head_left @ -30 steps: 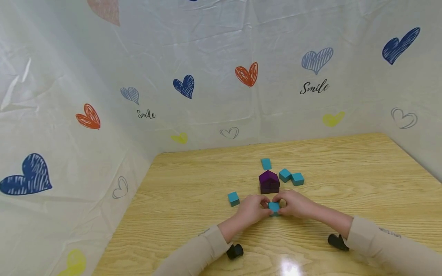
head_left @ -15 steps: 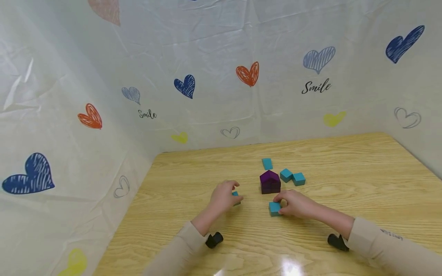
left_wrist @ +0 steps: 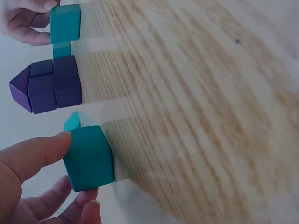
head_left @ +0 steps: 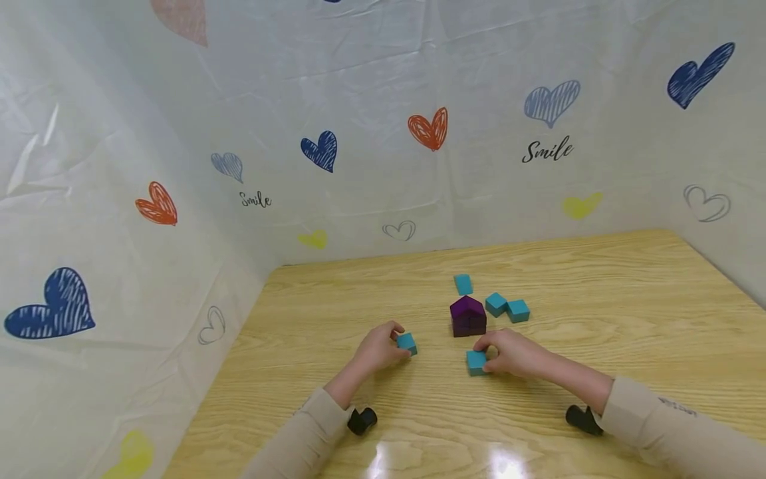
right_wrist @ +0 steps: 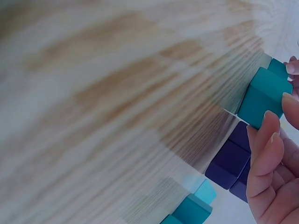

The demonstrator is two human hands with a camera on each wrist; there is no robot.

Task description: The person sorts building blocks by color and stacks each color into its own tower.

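Left of the purple stack [head_left: 468, 322], the left hand [head_left: 378, 347] pinches one blue block [head_left: 408, 342], and before the stack the right hand [head_left: 517, 352] another block [head_left: 475, 363] (both probably light, rigid, slickish), each best held by opposite sides.

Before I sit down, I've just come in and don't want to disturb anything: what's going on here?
At a wooden table, a person's left hand grips a blue block. The right hand grips a second blue block, apart from the first. Just beyond that second one stands a purple stack with a pointed top. To the stack's right lie a third blue block and a fourth blue block; behind it lies another blue piece.
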